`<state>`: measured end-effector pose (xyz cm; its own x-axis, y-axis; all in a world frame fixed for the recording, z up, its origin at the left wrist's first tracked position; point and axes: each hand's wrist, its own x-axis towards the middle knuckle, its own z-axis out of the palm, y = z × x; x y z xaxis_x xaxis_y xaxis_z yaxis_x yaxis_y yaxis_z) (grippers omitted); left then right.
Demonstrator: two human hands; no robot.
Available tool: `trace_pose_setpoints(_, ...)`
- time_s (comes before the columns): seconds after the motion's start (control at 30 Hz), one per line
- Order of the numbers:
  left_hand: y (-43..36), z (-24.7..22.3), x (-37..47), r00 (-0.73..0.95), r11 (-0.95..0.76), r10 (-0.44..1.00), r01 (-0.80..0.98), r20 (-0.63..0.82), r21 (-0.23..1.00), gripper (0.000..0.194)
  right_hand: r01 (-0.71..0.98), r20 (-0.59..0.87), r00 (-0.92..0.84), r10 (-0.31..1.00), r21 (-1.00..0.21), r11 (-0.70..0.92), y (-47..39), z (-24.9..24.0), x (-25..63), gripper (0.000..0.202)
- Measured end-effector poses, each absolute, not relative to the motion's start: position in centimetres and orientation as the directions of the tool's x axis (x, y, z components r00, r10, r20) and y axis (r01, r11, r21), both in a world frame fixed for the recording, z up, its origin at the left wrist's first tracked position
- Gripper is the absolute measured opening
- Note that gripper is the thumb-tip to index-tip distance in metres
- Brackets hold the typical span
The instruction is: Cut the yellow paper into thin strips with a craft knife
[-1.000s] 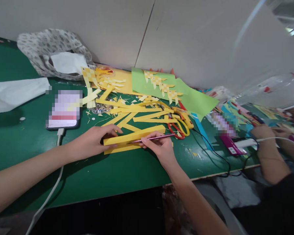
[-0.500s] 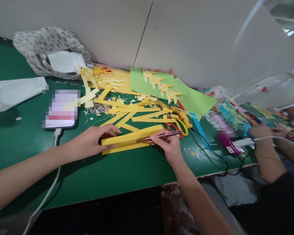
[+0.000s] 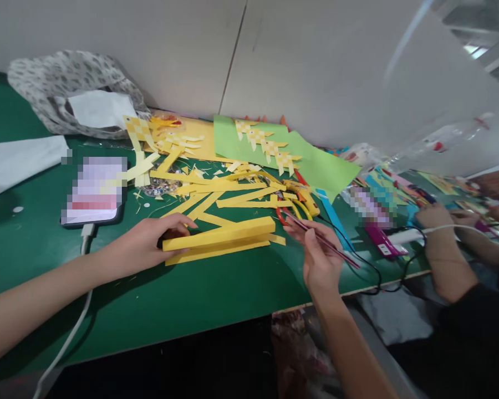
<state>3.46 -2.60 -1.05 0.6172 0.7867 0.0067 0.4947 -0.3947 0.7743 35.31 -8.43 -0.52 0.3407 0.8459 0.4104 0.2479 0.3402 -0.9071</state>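
Note:
My left hand (image 3: 143,244) is closed on the left end of a folded yellow paper strip (image 3: 220,235), thumb and fingers curled round its edge. The strip stands partly open along its crease, just above the green table. Away from its right end, my right hand (image 3: 322,257) is closed on a slim, pointed, metallic pink tool (image 3: 336,249), which slants down to the right; whether it is a pen or tweezers I cannot tell. A small yellow strip (image 3: 277,239) pokes out at the folded paper's right end. Behind lie loose yellow strips (image 3: 245,197) and scissors with red and yellow handles (image 3: 303,209).
A phone (image 3: 95,191) with a white cable lies left, near a patterned cloth bag (image 3: 79,72). Green paper (image 3: 316,158) with checkered woven paper fish (image 3: 270,148) rests against the wall. Right are a purple power strip (image 3: 385,241) and another person's arm (image 3: 447,255).
My right hand has moved right, off the folded paper, and the pink tool has turned from lying across the paper to slanting down right. My left hand keeps its hold; the view shifted slightly.

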Motion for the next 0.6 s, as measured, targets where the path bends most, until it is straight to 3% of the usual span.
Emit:
trace_pose_setpoints(0.1,-2.6,-1.3,3.4,0.614,-0.408,0.789,0.509,0.013,0.757,0.027,0.499,0.327,0.197,0.924,-0.845,0.193,-9.7,-0.6,35.7,0.027)
trace_pose_setpoints(0.2,-2.4,-1.5,3.1,0.606,-0.422,0.795,0.526,0.022,0.738,0.027,0.734,0.273,0.0,0.962,-0.653,0.185,-10.4,-0.7,36.0,0.028)
trace_pose_setpoints(0.33,-1.9,-1.5,2.7,0.571,-0.389,0.821,0.551,0.006,0.738,0.04,0.838,0.224,-0.101,0.969,-0.505,0.204,-9.6,-0.7,36.5,0.031)
trace_pose_setpoints(0.47,-1.7,-1.2,2.6,0.56,-0.353,0.828,0.55,-0.021,0.757,0.043,0.77,0.333,-0.01,0.943,-0.599,0.22,-9.1,-0.6,36.5,0.036)
trace_pose_setpoints(0.6,-1.7,-0.9,2.7,0.574,-0.348,0.818,0.549,-0.039,0.76,0.04,0.525,0.504,0.209,0.838,-0.781,0.338,-10.6,0.1,34.9,0.048)
